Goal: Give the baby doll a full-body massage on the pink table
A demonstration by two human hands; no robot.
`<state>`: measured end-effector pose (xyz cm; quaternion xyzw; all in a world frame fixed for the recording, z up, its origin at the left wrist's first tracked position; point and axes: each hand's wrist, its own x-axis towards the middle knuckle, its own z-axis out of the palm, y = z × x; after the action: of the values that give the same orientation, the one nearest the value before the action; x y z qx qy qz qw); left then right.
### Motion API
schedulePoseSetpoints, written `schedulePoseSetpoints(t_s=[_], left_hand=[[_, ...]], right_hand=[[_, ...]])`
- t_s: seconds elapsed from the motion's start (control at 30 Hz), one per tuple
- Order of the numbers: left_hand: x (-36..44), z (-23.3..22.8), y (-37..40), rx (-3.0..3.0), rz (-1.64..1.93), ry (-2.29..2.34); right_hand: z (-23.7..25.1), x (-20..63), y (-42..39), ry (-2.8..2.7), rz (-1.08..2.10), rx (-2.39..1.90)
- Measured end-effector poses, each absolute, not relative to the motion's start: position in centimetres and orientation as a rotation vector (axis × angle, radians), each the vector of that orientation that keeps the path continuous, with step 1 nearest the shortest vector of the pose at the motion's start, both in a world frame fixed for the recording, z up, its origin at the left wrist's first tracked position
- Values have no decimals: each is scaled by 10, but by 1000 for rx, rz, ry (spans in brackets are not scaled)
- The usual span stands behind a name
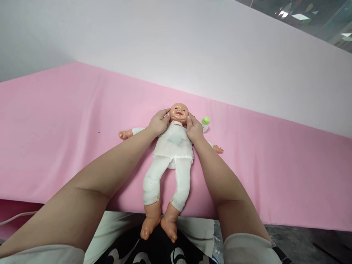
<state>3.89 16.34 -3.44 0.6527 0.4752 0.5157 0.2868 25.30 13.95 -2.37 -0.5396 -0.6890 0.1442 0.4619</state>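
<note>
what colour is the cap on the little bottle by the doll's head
Bright green cap on the bottle beside the doll, seen in the head view.
</note>
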Motion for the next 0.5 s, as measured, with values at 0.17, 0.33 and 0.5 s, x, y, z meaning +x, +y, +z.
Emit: schedulePoseSetpoints(t_s=[0.17,0.33,0.5], left_hand=[[40,-25,154,1876,1260,1275],[41,-24,151,1918,1218,1339],[41,-22,152,1903,1213,1351]], right_hand=[[-20,250,134,-1706,381,-1387],[-15,246,130,-1682,402,-1477],[-14,245,131,-1728,316,-1462]])
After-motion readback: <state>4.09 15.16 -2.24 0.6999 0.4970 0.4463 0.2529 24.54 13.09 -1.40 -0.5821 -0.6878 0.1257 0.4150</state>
